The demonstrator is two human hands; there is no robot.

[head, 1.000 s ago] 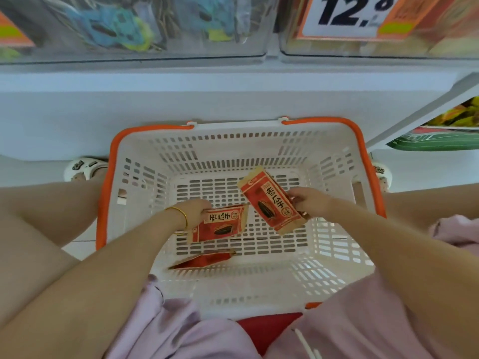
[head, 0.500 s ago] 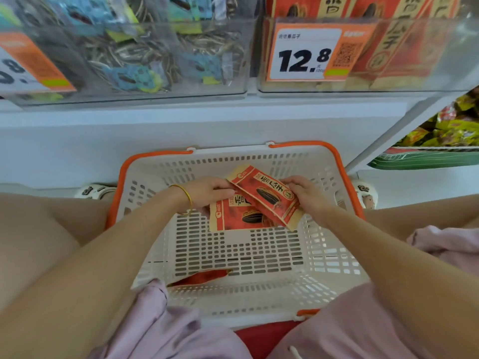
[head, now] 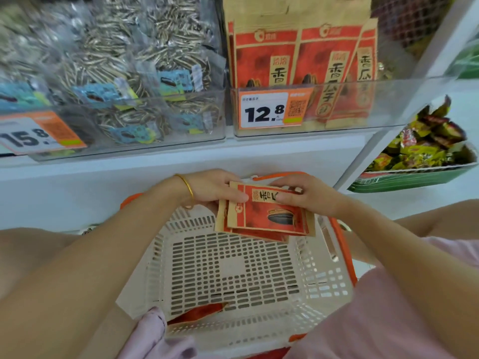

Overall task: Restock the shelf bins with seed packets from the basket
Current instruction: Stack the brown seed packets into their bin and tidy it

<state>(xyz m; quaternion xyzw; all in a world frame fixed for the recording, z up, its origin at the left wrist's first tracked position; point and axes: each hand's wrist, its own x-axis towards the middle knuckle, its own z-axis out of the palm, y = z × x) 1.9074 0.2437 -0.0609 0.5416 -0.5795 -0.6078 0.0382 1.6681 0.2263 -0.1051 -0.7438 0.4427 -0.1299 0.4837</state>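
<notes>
Two red and tan seed packets [head: 269,218] are stacked together above the far end of the white basket [head: 233,275] with orange handles. My left hand [head: 212,190] grips the stack's left edge and my right hand [head: 305,194] grips its top right. One more red packet [head: 199,312] lies on the basket floor at the near wall. Above, a clear shelf bin [head: 363,107] with a 12.8 price tag [head: 272,110] holds matching red packets standing upright.
A second clear bin [head: 129,141] on the left holds transparent bags of striped seeds, with a 15.8 tag [head: 39,136]. At the right, a green tray [head: 414,177] carries wrapped sweets. A white shelf ledge runs under the bins. My knees flank the basket.
Both hands brought their separate packets together into one stack and lifted it toward the shelf. The view tilted up, so the bins now show fully.
</notes>
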